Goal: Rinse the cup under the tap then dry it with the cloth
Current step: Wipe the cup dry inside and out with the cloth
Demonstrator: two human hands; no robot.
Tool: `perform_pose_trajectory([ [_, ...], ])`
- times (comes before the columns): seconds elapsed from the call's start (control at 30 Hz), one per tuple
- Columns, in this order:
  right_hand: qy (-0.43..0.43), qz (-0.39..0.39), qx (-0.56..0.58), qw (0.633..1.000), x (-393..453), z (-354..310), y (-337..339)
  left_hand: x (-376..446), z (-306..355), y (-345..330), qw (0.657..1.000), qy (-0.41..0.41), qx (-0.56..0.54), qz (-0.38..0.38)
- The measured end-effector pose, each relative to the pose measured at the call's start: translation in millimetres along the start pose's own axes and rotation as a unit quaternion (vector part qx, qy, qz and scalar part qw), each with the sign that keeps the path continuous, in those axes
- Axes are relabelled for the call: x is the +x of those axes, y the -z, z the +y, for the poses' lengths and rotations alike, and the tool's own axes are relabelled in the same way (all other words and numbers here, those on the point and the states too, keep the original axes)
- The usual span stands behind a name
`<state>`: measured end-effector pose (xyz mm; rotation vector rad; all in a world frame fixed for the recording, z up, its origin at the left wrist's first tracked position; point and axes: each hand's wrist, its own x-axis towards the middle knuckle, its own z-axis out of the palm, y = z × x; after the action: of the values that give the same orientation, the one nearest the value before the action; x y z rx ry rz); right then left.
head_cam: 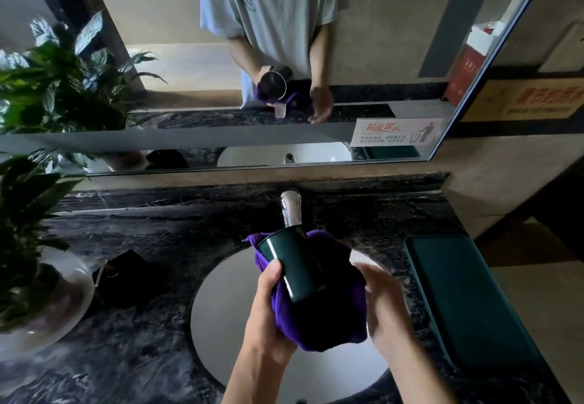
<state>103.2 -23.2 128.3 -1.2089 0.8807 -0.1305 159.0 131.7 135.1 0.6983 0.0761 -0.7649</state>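
Observation:
A dark green cup lies tilted on a purple cloth above the white sink, its mouth pointing away toward the chrome tap. My left hand holds the cloth from below on the left, thumb pressed against the cup's side. My right hand cups the cloth on the right side, fingers curled around it. No water runs from the tap. The mirror above shows the same cup and cloth held at waist height.
A leafy plant in a glass bowl stands at the left on the dark marble counter. A small black object lies beside it. A dark green mat lies right of the sink. A notice sticker is on the mirror.

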Motion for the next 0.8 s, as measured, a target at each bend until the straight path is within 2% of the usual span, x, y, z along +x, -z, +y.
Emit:
perform_pose_trajectory([
  [0.03, -0.058, -0.067, -0.016, 0.996, -2.9, 2.5, 1.1, 0.8, 0.5, 0.5, 1.0, 0.0, -0.003, 0.003],
  [0.1, -0.142, -0.143, 0.018, 0.979, -5.4, 4.2, -1.8, 0.4, 1.3, -2.3, 1.0, -0.003, 0.006, 0.011],
  [0.17, -0.159, -0.224, 0.124, 0.954, -16.9, -0.3, -11.5, -0.3, 2.1, -5.7, 0.999, 0.0, 0.047, 0.021],
  [0.23, -0.118, -0.306, 0.181, 0.927, -29.2, -11.7, -23.6, 0.7, 4.0, -5.9, 0.994, -0.033, 0.105, 0.026],
  [0.27, -0.072, -0.287, 0.138, 0.945, -33.5, -17.1, -29.3, 1.6, 5.5, -7.3, 0.989, -0.056, 0.132, 0.032],
  [0.33, -0.034, -0.243, 0.14, 0.959, -31.3, -17.8, -35.1, 3.4, 8.3, -10.2, 0.98, -0.078, 0.18, 0.038],
  [0.5, 0.005, -0.241, 0.16, 0.957, -34.4, -17.7, -34.3, 3.6, 9.4, -11.0, 0.954, -0.109, 0.275, 0.042],
  [0.63, 0.134, -0.231, 0.104, 0.958, -30.8, -12.1, -30.3, 4.8, 9.8, -14.9, 0.933, -0.137, 0.33, 0.053],
  [0.7, 0.175, -0.188, 0.067, 0.964, -31.6, -13.4, -30.3, 5.8, 8.3, -18.4, 0.924, -0.147, 0.348, 0.057],
  [0.8, 0.18, -0.101, 0.039, 0.978, -29.1, -16.5, -31.5, 3.5, 0.4, -25.2, 0.93, -0.158, 0.327, 0.062],
])
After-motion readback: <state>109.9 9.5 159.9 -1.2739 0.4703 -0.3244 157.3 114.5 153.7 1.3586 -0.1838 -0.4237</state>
